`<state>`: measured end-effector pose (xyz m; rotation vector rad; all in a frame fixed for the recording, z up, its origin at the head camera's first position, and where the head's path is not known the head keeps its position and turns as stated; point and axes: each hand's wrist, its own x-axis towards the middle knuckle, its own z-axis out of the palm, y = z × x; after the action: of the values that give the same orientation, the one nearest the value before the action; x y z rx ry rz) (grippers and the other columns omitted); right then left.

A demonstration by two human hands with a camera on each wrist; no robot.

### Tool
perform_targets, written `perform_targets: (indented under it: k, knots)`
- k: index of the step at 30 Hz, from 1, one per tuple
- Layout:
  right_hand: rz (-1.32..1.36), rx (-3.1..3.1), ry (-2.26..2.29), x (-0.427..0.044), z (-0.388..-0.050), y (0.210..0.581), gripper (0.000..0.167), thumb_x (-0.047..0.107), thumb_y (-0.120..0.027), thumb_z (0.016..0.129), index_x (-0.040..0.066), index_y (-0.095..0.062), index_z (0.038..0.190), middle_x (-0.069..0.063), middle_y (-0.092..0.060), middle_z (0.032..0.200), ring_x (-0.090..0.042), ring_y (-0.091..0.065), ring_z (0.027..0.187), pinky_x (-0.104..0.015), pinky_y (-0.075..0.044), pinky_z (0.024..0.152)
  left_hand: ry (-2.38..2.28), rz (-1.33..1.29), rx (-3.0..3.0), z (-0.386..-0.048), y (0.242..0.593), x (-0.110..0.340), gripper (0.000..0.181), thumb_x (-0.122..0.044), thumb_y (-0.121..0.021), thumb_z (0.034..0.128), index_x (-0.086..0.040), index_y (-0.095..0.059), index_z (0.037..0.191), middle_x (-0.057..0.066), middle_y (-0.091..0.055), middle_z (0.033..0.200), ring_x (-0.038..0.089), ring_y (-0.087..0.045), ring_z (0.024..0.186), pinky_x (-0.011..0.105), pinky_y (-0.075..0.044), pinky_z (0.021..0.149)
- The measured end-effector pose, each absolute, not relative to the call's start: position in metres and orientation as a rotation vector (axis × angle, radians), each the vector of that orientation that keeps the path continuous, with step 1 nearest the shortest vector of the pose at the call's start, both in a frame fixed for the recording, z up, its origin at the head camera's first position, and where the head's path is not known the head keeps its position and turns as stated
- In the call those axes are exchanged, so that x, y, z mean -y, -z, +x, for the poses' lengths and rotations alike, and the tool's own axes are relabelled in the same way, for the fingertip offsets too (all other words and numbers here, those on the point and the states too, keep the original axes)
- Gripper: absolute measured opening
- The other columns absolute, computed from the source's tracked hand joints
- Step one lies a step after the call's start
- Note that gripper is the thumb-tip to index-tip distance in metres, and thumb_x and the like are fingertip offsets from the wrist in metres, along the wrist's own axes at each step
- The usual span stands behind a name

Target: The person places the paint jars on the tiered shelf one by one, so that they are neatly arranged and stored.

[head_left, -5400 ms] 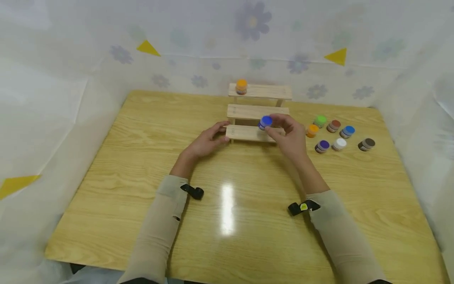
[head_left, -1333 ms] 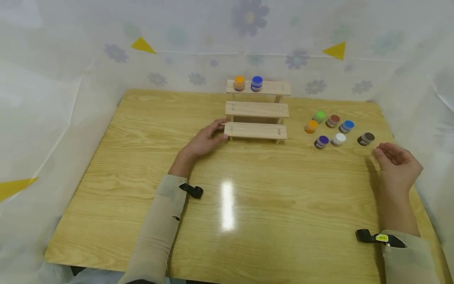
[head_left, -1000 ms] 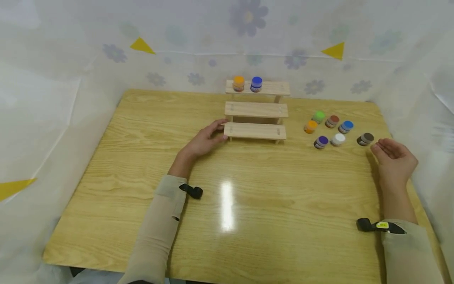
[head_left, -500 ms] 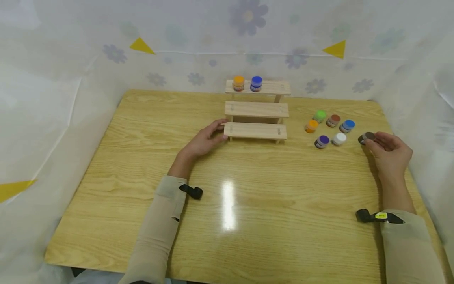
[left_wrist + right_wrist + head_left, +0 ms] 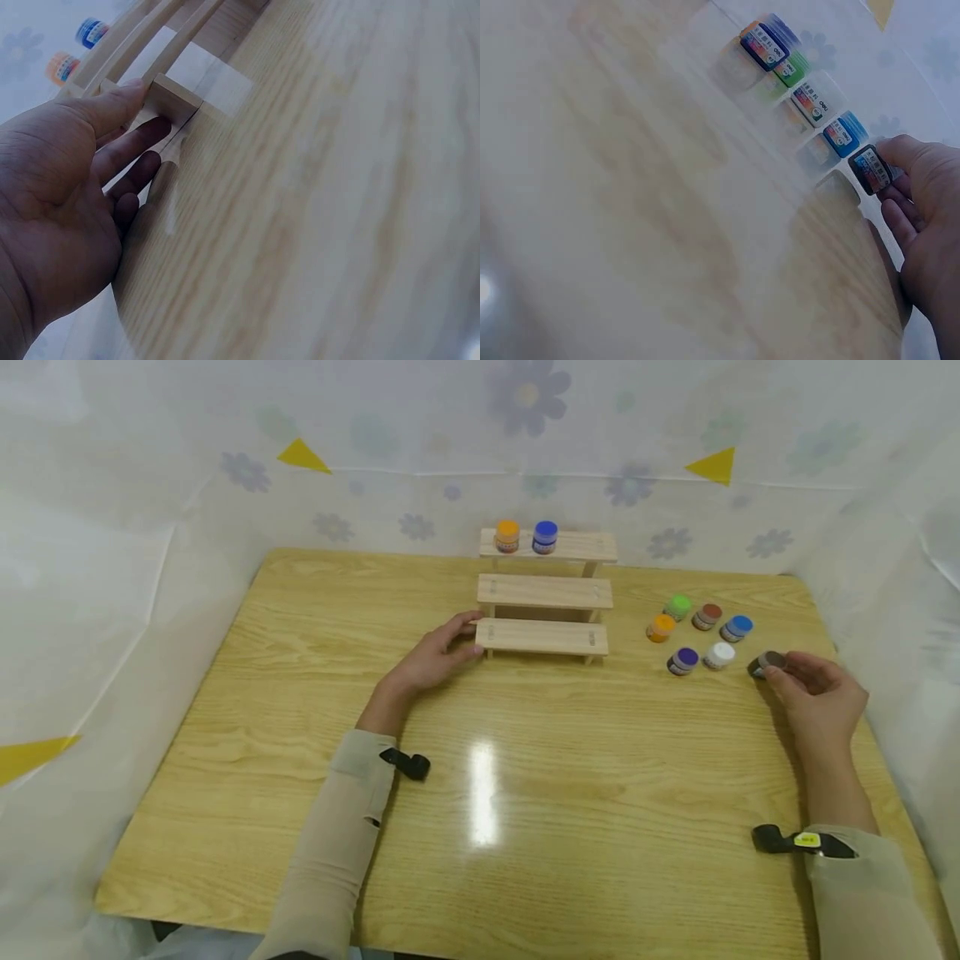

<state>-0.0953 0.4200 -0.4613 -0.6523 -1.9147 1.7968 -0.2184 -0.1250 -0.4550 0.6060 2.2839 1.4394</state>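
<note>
A three-tier wooden stand (image 5: 542,636) stands at the back middle of the table. My left hand (image 5: 429,662) holds the left end of its lowest step, thumb at the front corner and fingers behind, as the left wrist view also shows. On the top step sit an orange paint jar (image 5: 507,537) and a dark blue paint jar (image 5: 545,537), side by side. Over at the right, my right hand (image 5: 825,697) pinches a black paint jar (image 5: 870,170) between thumb and fingers. That jar is slightly tilted and low over the table; contact with the table is unclear.
Left of the right hand stand several more jars: green (image 5: 678,607), orange (image 5: 661,627), brown (image 5: 707,617), light blue (image 5: 737,627), purple (image 5: 683,661) and white (image 5: 719,655). Floral white sheeting (image 5: 420,427) rises behind the wooden table (image 5: 570,827) and along its sides.
The dark blue jar went from my right hand onto the top step. My right hand then reached the black jar, gripped it and shifted it slightly nearer. My left hand stayed put.
</note>
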Motion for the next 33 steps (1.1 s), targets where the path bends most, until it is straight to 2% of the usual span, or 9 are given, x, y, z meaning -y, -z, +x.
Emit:
perform_targets:
  k: [6,18,33]
  knots:
    - [-0.551,1.89,-1.847,-0.404,-0.084,0.465,0.042,-0.004,-0.089,0.08,-0.009,-0.074,0.12,0.0,-0.078,0.098,-0.009,-0.073,0.09,-0.011,-0.056,0.078,-1.44,0.602,-2.285,-0.219,0.455,0.125,0.061,-0.03,-0.06,0.1099,-0.023,-0.035,0.165,0.012,-0.052,0.156,0.028,-0.049,0.144,0.048,-0.034,0.122]
    - [-0.437,1.977,-1.823,-0.372,-0.067,0.468,0.041,-0.008,-0.086,0.083,-0.011,-0.073,0.121,0.0,-0.078,0.1,-0.009,-0.072,0.089,-0.012,-0.056,0.079,-1.427,0.602,-2.291,-0.219,0.455,0.125,0.061,-0.03,-0.06,0.1101,-0.024,-0.036,0.165,0.014,-0.051,0.157,0.029,-0.046,0.147,0.049,-0.033,0.123]
    - [-0.182,2.171,-1.78,-0.325,-0.058,0.474,0.038,-0.007,-0.084,0.086,-0.013,-0.071,0.121,0.001,-0.078,0.107,-0.01,-0.072,0.098,-0.016,-0.057,0.086,-1.418,0.603,-2.295,-0.22,0.457,0.124,0.061,-0.031,-0.06,0.11,-0.025,-0.035,0.165,0.013,-0.05,0.158,0.029,-0.045,0.148,0.049,-0.032,0.123]
